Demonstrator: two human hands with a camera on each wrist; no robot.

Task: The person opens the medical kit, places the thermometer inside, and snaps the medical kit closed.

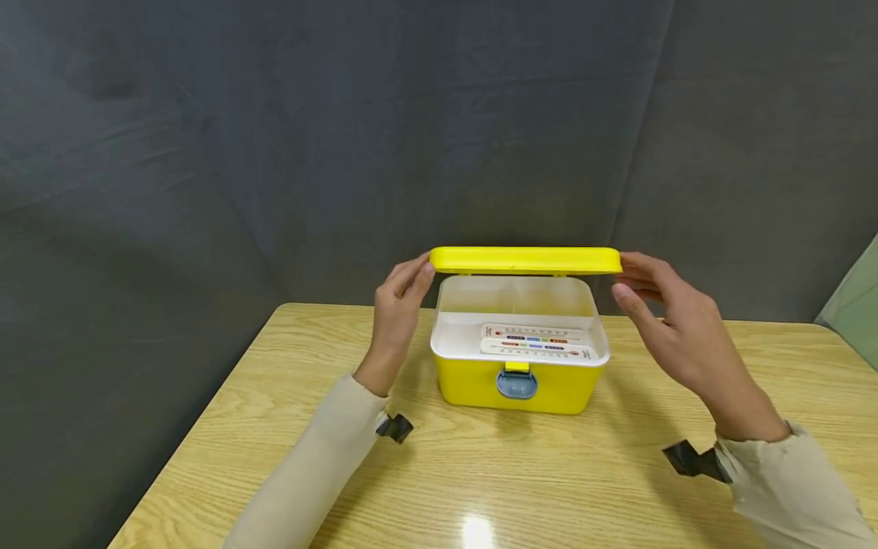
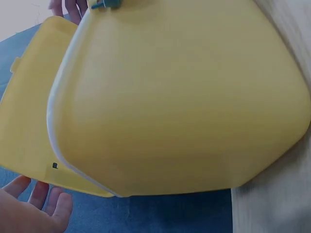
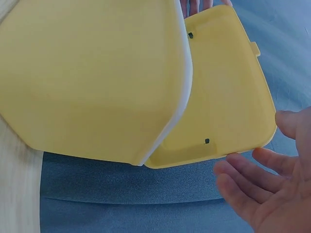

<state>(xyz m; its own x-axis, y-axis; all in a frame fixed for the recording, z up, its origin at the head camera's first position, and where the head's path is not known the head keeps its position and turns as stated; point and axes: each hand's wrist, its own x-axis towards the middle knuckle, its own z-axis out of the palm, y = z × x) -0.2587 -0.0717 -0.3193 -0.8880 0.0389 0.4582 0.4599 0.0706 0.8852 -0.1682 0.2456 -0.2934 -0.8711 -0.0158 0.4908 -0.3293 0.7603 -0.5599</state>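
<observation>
A yellow box (image 1: 480, 383) with a white rim and a grey-blue latch (image 1: 517, 384) stands on the table, its yellow lid (image 1: 524, 260) raised on the hinge side. Inside, a white tray (image 1: 456, 324) bears two white thermometers (image 1: 538, 348) with printed scales and coloured bars. At the lid's left end, my left hand (image 1: 400, 305) touches the edge with relaxed fingertips, thumb toward the front corner. My right hand (image 1: 675, 324) is at the opposite end. In the right wrist view, its extended fingers (image 3: 252, 177) reach the lid's edge, with the thumb at a corner.
The box stands toward the back of the wood-grain table (image 1: 439, 473). Behind rises a dark grey cloth (image 1: 343, 152). A pale green surface (image 1: 853, 297) shows at the far right. Black straps (image 1: 693, 461) hang at both sleeve cuffs.
</observation>
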